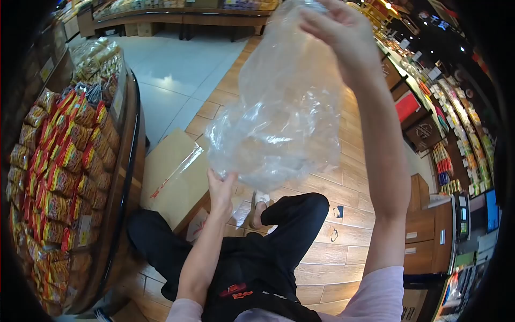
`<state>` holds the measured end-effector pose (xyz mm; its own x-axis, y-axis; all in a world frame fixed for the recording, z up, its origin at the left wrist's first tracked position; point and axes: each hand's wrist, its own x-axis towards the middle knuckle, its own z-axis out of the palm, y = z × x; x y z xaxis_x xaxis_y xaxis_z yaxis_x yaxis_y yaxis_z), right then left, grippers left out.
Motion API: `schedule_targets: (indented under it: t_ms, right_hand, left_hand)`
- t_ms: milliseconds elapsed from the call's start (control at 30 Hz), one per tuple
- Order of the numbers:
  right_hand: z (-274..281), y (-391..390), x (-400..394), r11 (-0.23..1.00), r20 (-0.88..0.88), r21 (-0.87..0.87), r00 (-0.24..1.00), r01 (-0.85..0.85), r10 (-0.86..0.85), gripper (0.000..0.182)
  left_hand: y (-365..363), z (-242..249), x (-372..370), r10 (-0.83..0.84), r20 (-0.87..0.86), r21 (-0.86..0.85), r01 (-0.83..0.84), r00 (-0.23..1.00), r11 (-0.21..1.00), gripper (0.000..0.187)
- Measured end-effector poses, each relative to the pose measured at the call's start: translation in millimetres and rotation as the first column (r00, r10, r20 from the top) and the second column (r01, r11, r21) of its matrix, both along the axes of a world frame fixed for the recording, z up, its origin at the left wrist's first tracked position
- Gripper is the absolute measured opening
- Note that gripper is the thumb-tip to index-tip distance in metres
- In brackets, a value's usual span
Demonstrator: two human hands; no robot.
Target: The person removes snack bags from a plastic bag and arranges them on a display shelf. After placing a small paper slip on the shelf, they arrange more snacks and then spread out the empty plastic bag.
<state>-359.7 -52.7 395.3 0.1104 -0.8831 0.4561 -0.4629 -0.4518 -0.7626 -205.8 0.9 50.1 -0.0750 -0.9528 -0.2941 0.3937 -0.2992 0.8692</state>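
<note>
A large clear plastic bag (pixel 284 118) hangs crumpled in front of me, stretched between my two hands. High up at the top of the view, my right hand (pixel 340 29) pinches the bag's upper end, the arm raised. Lower and to the left, my left hand (pixel 221 188) grips the bag's bottom left edge between thumb and fingers. Light glints off the folds, and the floor shows through the film. Just beyond my left hand lies a closed cardboard box (pixel 174 166) with a strip of shiny tape on top.
On the left, a curved shelf (pixel 131 145) holds many red and yellow snack packets (pixel 64 172). Wooden cabinets (pixel 429 236) and stocked produce shelves (pixel 461 129) line the right. My bent legs (pixel 295 225) are below, over a wood-plank floor (pixel 348 257).
</note>
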Motion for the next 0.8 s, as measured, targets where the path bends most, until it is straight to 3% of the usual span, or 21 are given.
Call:
schedule_targets:
  t_ms: [33, 100, 167, 200, 267, 300, 333, 367, 433, 533, 567, 633, 667, 700, 767, 800]
  right_hand:
    - [-4.6, -27.3, -28.7, 0.995, 0.049, -0.088, 0.997, 0.056, -0.052, 0.055]
    - [-14.4, -47.8, -74.5, 0.977, 0.103, -0.170, 0.988, 0.129, -0.112, 0.046]
    - [-26.7, -48.3, -107.1, 0.949, 0.214, 0.004, 0.927, 0.315, -0.308, 0.067]
    - [-44.9, -46.7, -116.0, 0.950, 0.215, 0.006, 0.928, 0.312, -0.306, 0.067]
    - [-94.6, -29.5, -117.4, 0.895, 0.196, -0.144, 0.899, 0.422, -0.393, 0.083]
    - [-120.4, -5.7, -94.2, 0.905, 0.101, -0.245, 0.937, 0.348, -0.334, 0.085]
    - [-152.8, 23.6, -85.9, 0.873, -0.158, -0.322, 0.889, 0.366, -0.431, 0.077]
    - [-187.8, 55.2, -64.2, 0.875, -0.131, -0.332, 0.901, 0.353, -0.414, 0.072]
    - [-250.7, 114.8, -9.9, 0.847, -0.191, -0.116, 0.825, 0.518, -0.531, 0.069]
    - [-370.4, 159.8, 39.0, 0.823, 0.019, 0.233, 0.844, 0.518, -0.536, 0.081]
    - [-382.5, 165.4, 65.5, 0.818, 0.197, 0.311, 0.809, 0.483, -0.553, 0.083]
    - [-405.7, 166.1, 82.5, 0.748, -0.023, 0.344, 0.802, 0.568, -0.597, 0.087]
    - [-411.7, 160.8, 86.6, 0.719, -0.028, 0.192, 0.736, 0.668, -0.676, 0.063]
    - [-414.5, 156.0, 83.2, 0.717, -0.020, 0.205, 0.736, 0.666, -0.677, 0.063]
    - [-418.9, 145.4, 69.3, 0.765, 0.010, 0.386, 0.827, 0.515, -0.562, 0.030]
    - [-407.3, 137.3, 70.7, 0.786, 0.015, 0.214, 0.803, 0.580, -0.596, 0.006]
  left_hand:
    - [-8.5, -10.6, 7.3, 0.010, -0.001, 0.004, -0.010, 1.000, 1.000, 0.058]
    - [-29.5, -43.5, 28.9, 0.014, -0.524, 0.001, -0.015, 0.852, 1.000, 0.037]
    - [-24.4, -7.9, 50.6, 0.066, -0.540, 0.057, -0.042, 0.839, 0.997, 0.026]
    - [-22.8, 4.6, 60.6, 0.085, -0.598, 0.102, -0.029, 0.797, 0.994, 0.026]
    - [-26.4, -4.4, 77.8, 0.088, -0.698, 0.107, -0.017, 0.710, 0.994, 0.026]
    - [-26.8, -3.3, 82.0, 0.107, -0.695, 0.117, -0.034, 0.711, 0.993, 0.026]
    - [-27.5, 0.3, 85.2, 0.111, -0.694, 0.115, -0.043, 0.711, 0.992, 0.027]
    - [-27.9, 0.8, 87.3, 0.115, -0.693, 0.115, -0.048, 0.712, 0.992, 0.027]
    - [-30.2, -3.9, 90.5, 0.140, -0.700, 0.154, -0.043, 0.700, 0.987, 0.027]
    - [-31.4, -10.4, 93.9, 0.150, -0.689, 0.183, -0.030, 0.709, 0.983, 0.028]
    - [-31.3, -13.2, 94.4, 0.139, -0.682, 0.179, -0.021, 0.718, 0.984, 0.028]
    - [-27.2, -19.0, 99.1, 0.128, -0.675, 0.184, -0.002, 0.727, 0.983, 0.027]
    - [-27.3, -20.5, 100.7, 0.106, -0.691, 0.169, 0.017, 0.715, 0.985, 0.027]
    - [-27.6, -22.2, 102.3, 0.107, -0.681, 0.172, 0.016, 0.725, 0.985, 0.027]
    - [-29.0, -23.8, 104.0, 0.144, -0.673, 0.183, -0.025, 0.725, 0.983, 0.027]
    - [-30.3, -20.2, 103.9, 0.146, -0.673, 0.183, -0.028, 0.725, 0.983, 0.027]
